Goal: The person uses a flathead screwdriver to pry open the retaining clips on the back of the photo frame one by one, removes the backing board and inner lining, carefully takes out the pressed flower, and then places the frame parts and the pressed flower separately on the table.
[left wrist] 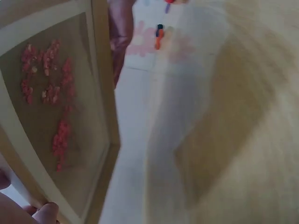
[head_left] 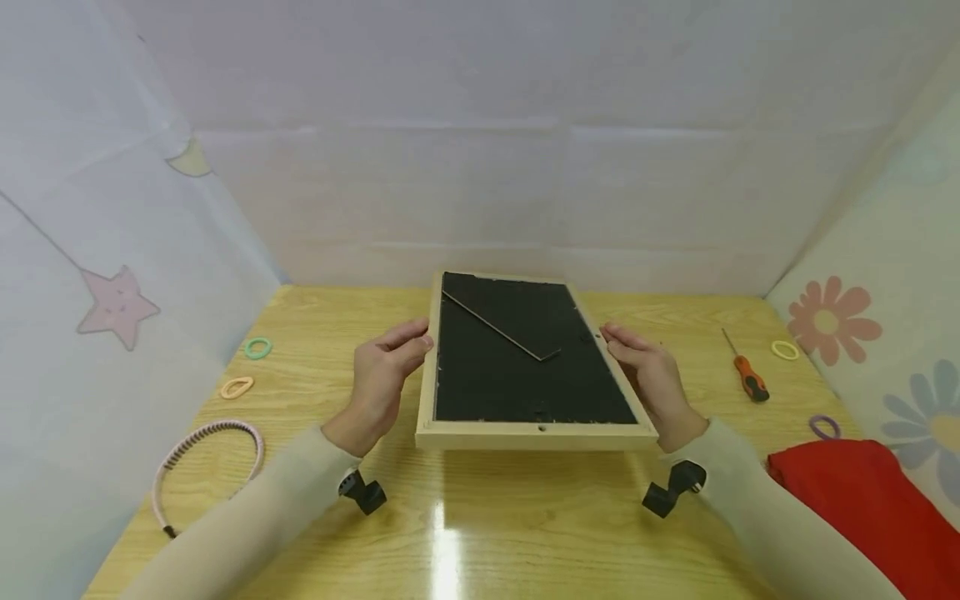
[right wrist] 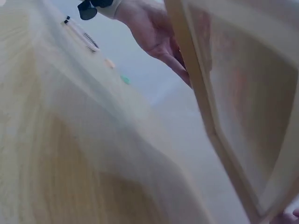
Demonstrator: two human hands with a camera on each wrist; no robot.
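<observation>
A pale wooden picture frame (head_left: 536, 440) is held above the table, its black back panel (head_left: 517, 392) facing up and the near edge toward me. Across that panel runs a thin bent metal rod (head_left: 491, 326). My left hand (head_left: 375, 383) grips the frame's left side, thumb along the edge. On the opposite side my right hand (head_left: 651, 375) holds the right edge, its fingertips at the rim. From below, the left wrist view shows the front, where red-pink clustered pieces (left wrist: 60, 137) sit inside a white border.
On the wooden table (head_left: 315, 333), an orange-black screwdriver (head_left: 750, 377) lies right, near yellow (head_left: 785, 350) and purple hair ties (head_left: 825, 427) and red cloth (head_left: 862, 492). At left are green (head_left: 257, 342) and peach hair ties (head_left: 236, 382) and a pink headband (head_left: 202, 429).
</observation>
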